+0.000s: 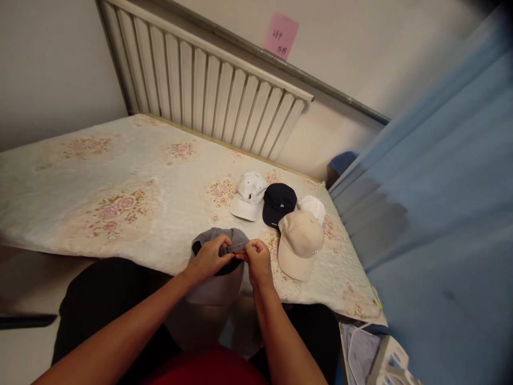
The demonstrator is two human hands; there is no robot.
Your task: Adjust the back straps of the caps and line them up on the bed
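A grey cap [218, 235] lies at the near edge of the bed, its back turned toward me. My left hand [210, 258] and my right hand [257, 261] both pinch the cap's grey back strap [237, 247] between thumb and fingers, one at each end. Both hands are closed on the strap. Just beyond, a row of caps lies on the bed: a white cap [249, 195], a navy cap [278, 203], a beige cap [298, 243] and a second white cap [313, 205] partly hidden behind the beige one.
The bed has a floral quilted cover [120, 182]. A white radiator [208, 85] stands against the wall behind it, with a pink note [281, 35] above. A blue curtain [441, 214] hangs on the right. Blue-white items [377, 355] lie at the lower right.
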